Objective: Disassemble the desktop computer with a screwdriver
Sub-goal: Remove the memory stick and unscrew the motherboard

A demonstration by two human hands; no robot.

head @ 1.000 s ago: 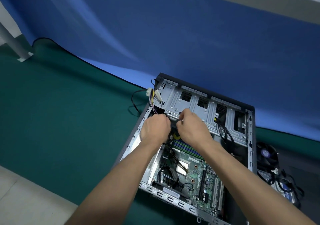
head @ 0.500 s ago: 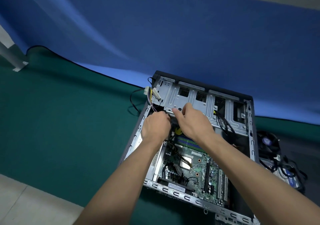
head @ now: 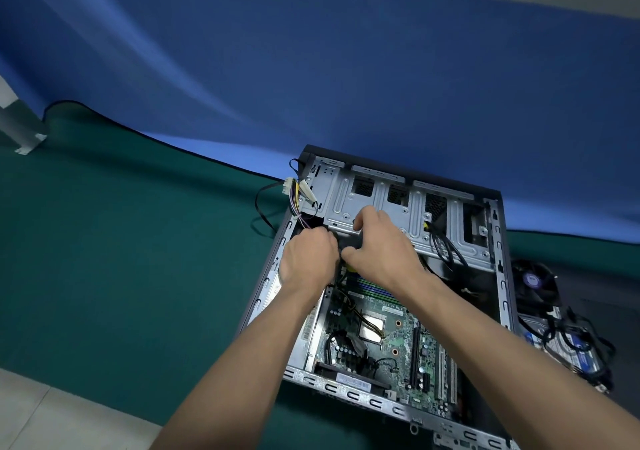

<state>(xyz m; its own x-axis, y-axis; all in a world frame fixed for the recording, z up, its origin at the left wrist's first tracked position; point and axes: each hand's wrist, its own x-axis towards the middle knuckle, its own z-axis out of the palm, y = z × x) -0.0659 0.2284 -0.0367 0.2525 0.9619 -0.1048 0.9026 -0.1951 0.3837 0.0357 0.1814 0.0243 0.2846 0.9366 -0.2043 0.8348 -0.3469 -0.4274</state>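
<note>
On a green mat (head: 104, 259), against a blue backdrop: 1 desktop computer case (head: 498, 276), side panel off, lying flat.

Left of the case: 1 loose bundle of white connectors (head: 294, 188), hanging over the far-left corner.

Inside the case, far-left: left hand (head: 308, 259), fingers curled down around something dark below the drive cage (head: 398, 207); what it grasps is hidden.

Beside it: right hand (head: 381, 245), fingertips curled over the cage's lower edge, thumb on the same dark part.

Nearer than the hands: 1 motherboard (head: 391, 345), bare socket, still mounted.

Right of the case: 1 cooler fan (head: 533, 281), cables and removed parts.

Step, judged: freeing a cable or connector under the cage. No screwdriver visible. Next move calls for a steady pull, wires kept clear of the cage.
</note>
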